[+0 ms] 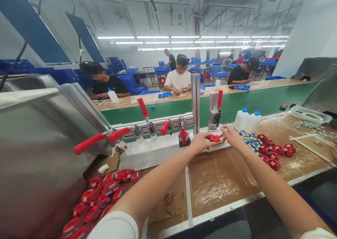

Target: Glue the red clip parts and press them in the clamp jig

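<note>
Both hands meet at the worktop's far edge: the left hand [201, 143] and right hand [231, 135] pinch a small red part [214, 138] beneath the red-handled toggle clamp [217, 110]. Misseated, the part could jam, or the clamp could nip the fingers.

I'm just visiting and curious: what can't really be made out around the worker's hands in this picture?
Head view only:
- The small red part: its underside and exact shape are hidden by the left hand and right hand around it.
- The red pile at lower left: cut off by the bottom edge and the left arm.
- The small pieces at far right: too small to identify.
- The white bottles: any labels unreadable.
</note>
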The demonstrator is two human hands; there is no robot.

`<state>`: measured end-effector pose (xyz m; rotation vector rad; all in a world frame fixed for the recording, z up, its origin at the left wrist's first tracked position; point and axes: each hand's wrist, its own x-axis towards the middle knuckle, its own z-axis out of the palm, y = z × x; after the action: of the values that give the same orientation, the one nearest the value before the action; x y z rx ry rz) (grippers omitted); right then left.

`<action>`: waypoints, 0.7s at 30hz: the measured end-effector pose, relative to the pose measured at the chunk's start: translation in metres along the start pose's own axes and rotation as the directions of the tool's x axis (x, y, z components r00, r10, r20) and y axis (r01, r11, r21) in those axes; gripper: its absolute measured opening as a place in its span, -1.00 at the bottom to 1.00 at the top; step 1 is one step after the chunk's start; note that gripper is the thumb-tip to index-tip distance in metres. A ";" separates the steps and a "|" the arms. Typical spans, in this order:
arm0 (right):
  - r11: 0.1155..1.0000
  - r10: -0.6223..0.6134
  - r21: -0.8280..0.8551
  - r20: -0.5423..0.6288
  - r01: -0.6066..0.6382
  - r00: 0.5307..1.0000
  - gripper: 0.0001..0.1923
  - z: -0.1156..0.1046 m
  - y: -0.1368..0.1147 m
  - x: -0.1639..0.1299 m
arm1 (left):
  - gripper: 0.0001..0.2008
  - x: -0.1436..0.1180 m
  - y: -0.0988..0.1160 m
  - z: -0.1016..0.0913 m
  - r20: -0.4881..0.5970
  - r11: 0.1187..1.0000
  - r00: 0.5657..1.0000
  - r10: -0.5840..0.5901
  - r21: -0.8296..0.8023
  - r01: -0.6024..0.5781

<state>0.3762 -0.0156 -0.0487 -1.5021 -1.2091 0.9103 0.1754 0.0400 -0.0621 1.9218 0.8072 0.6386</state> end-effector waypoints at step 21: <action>0.795 -0.412 0.392 -0.212 0.463 0.886 -0.46 0.002 -0.011 -0.017 | -0.48 0.083 -0.040 0.029 -0.091 0.993 0.989 -0.113 -0.056 0.108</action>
<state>0.3677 -0.0313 -0.0394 -0.8501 -1.1128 0.7010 0.2385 0.1010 -0.1022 1.7980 0.9407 0.6790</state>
